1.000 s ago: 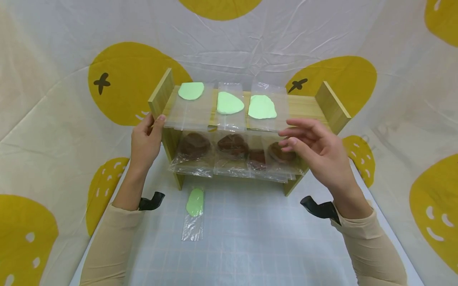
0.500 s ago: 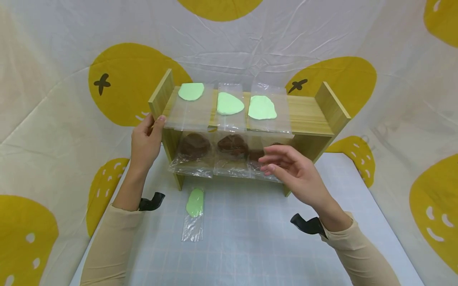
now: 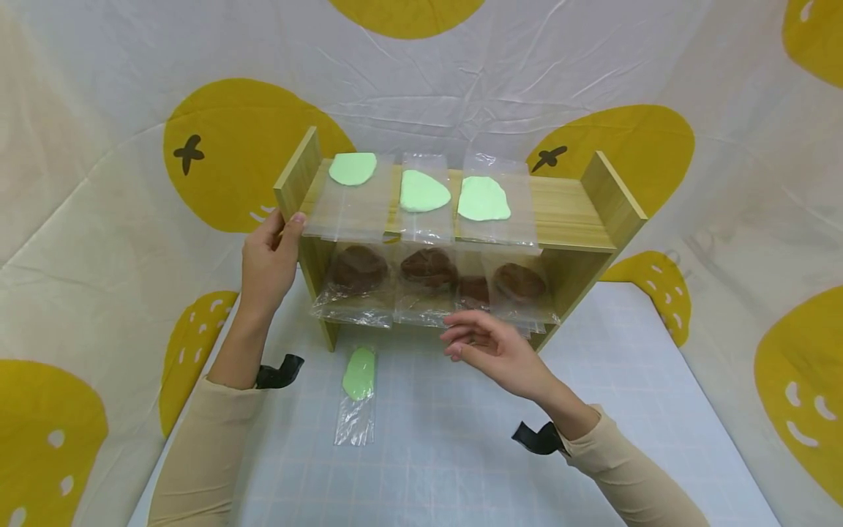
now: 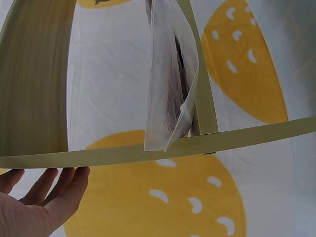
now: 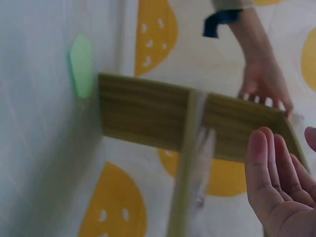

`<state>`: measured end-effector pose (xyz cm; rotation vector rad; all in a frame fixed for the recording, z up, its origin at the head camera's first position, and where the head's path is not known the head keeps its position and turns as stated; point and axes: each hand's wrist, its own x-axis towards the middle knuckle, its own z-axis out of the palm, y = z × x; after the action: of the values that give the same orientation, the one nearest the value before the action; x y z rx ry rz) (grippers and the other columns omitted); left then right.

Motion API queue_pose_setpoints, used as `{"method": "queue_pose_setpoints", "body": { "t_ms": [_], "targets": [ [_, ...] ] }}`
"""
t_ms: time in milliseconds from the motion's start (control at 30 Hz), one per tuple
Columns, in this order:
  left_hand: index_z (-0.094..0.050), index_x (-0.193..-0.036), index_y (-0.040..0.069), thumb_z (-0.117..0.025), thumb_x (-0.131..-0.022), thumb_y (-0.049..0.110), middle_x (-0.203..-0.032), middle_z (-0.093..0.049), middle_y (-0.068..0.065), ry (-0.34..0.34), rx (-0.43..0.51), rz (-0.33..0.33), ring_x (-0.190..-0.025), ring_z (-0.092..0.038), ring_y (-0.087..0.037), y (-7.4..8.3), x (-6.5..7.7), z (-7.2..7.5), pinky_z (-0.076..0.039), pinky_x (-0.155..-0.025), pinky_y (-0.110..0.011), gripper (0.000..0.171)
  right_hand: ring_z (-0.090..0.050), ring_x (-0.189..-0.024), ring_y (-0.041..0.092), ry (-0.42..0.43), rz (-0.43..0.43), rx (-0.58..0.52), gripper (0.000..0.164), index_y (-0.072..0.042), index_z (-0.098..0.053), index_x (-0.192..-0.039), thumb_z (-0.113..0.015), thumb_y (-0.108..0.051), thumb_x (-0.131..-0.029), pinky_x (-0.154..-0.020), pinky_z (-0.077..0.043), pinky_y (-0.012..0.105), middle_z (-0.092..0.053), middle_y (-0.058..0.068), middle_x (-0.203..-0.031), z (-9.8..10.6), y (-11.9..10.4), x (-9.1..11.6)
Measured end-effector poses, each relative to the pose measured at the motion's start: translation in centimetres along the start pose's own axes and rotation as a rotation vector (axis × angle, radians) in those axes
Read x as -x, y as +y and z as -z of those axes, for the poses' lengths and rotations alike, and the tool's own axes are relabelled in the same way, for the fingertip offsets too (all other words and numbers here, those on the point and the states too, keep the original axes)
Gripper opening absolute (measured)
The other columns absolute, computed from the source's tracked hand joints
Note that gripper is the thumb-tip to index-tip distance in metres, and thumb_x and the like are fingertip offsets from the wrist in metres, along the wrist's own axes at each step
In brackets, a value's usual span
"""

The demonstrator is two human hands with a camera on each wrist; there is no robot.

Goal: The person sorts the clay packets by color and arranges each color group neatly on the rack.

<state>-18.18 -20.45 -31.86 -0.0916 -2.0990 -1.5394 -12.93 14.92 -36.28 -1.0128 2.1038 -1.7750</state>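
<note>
My left hand [image 3: 268, 252] is at the left side panel of a two-tier wooden shelf [image 3: 569, 212], its fingertips touching the panel's outer face in the left wrist view. My right hand [image 3: 497, 351] hovers before the lower tier with relaxed fingers and holds nothing. Three clear bags with pale green flat pieces, among them a rounded green piece [image 3: 424, 192], lie across the top tier. Several bags with brown pieces, such as a dark round piece [image 3: 358, 269], fill the lower tier and overhang its front. One narrow bag with a green oval piece [image 3: 359, 373] lies on the table.
A pale table covering [image 3: 421, 468] with a faint grid spreads under the shelf. Behind and at both sides hangs a white cloth [image 3: 408, 88] with yellow patterns. The shelf's raised right end panel [image 3: 609, 192] stands above the top tier.
My right hand has moved left and down, from the shelf's right front to below the lower tier's bags, uncovering the rightmost brown piece. My left hand has stayed put.
</note>
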Motion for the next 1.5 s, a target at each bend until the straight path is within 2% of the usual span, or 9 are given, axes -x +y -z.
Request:
{"method": "queue_pose_setpoints", "body": {
  "t_ms": [200,367,600,800,967,1133,1233,1367,1500],
  "targets": [
    [-0.061,-0.138,0.012,-0.055,-0.103,0.036,-0.127,-0.064,-0.009,-0.004,0.004,-0.002,-0.101,-0.062,-0.024,0.1,0.1,0.0,-0.048,-0.080,-0.027,0.043,-0.068,-0.101,0.026,-0.067,-0.090,-0.002,0.035,0.001,-0.055,-0.133,-0.061,-0.002,-0.099,-0.086,-0.055,0.039,-0.066,0.014,-0.116,-2.0,2.8,0.3],
    [-0.060,-0.139,0.014,-0.055,-0.103,0.037,-0.129,-0.064,-0.007,-0.003,0.001,0.005,-0.103,-0.062,-0.022,0.2,0.1,-0.1,-0.049,-0.083,-0.028,0.043,-0.069,-0.098,0.024,-0.100,-0.124,0.040,0.033,-0.003,-0.058,-0.131,-0.062,-0.005,-0.098,-0.082,-0.056,0.036,-0.068,0.010,-0.113,-3.4,5.0,0.2],
    [-0.060,-0.140,0.015,-0.054,-0.104,0.037,-0.130,-0.064,-0.006,-0.002,-0.010,0.010,-0.107,-0.063,-0.024,0.0,0.1,-0.1,-0.050,-0.083,-0.028,0.043,-0.069,-0.096,0.033,-0.102,-0.141,0.056,0.030,0.000,-0.060,-0.128,-0.061,-0.002,-0.098,-0.078,-0.057,0.036,-0.069,0.013,-0.110,-4.4,7.8,-0.3],
    [-0.060,-0.140,0.014,-0.054,-0.103,0.037,-0.129,-0.064,-0.007,0.002,-0.008,0.010,-0.108,-0.063,-0.026,0.0,0.0,-0.1,-0.051,-0.084,-0.031,0.043,-0.068,-0.096,0.030,-0.086,-0.256,0.037,0.031,0.003,-0.058,-0.130,-0.059,-0.006,-0.100,-0.078,-0.057,0.036,-0.066,0.023,-0.113,-4.9,10.2,-1.4],
    [-0.061,-0.139,0.013,-0.054,-0.103,0.038,-0.129,-0.064,-0.007,0.005,-0.017,0.007,-0.109,-0.063,-0.026,0.0,-0.1,-0.1,-0.052,-0.089,-0.037,0.043,-0.066,-0.098,0.038,-0.062,-0.330,-0.012,0.037,0.011,-0.053,-0.132,-0.058,-0.008,-0.101,-0.079,-0.057,0.038,-0.062,0.030,-0.117,-5.4,12.3,-3.0],
    [-0.061,-0.138,0.013,-0.055,-0.103,0.036,-0.128,-0.064,-0.007,0.001,-0.002,0.001,-0.107,-0.063,-0.024,0.0,0.0,-0.1,-0.051,-0.086,-0.032,0.042,-0.067,-0.093,0.034,-0.022,-0.369,-0.018,0.038,0.011,-0.054,-0.131,-0.061,-0.009,-0.099,-0.076,-0.057,0.036,-0.065,0.025,-0.112,-6.2,14.2,-4.7],
    [-0.062,-0.138,0.013,-0.055,-0.103,0.037,-0.127,-0.065,-0.007,0.002,0.007,-0.009,-0.103,-0.063,-0.024,0.0,-0.1,0.0,-0.050,-0.081,-0.029,0.042,-0.068,-0.093,0.036,0.004,-0.402,-0.017,0.038,0.009,-0.056,-0.130,-0.062,-0.010,-0.098,-0.077,-0.057,0.041,-0.066,0.025,-0.109,-6.8,14.8,-5.7],
    [-0.063,-0.137,0.013,-0.055,-0.103,0.039,-0.126,-0.065,-0.007,0.004,0.008,-0.014,-0.104,-0.063,-0.025,0.1,0.0,0.0,-0.051,-0.084,-0.031,0.043,-0.067,-0.093,0.041,0.035,-0.430,-0.022,0.037,0.010,-0.056,-0.128,-0.063,-0.009,-0.098,-0.076,-0.057,0.046,-0.066,0.027,-0.107,-7.6,15.3,-7.0],
    [-0.062,-0.138,0.015,-0.056,-0.103,0.039,-0.129,-0.064,-0.006,0.002,-0.003,-0.001,-0.109,-0.064,-0.025,0.1,0.0,-0.1,-0.052,-0.089,-0.036,0.043,-0.068,-0.089,0.040,0.071,-0.456,-0.048,0.034,0.010,-0.058,-0.126,-0.063,-0.006,-0.097,-0.071,-0.058,0.043,-0.067,0.026,-0.103,-8.3,16.1,-8.0]
  ]
}}
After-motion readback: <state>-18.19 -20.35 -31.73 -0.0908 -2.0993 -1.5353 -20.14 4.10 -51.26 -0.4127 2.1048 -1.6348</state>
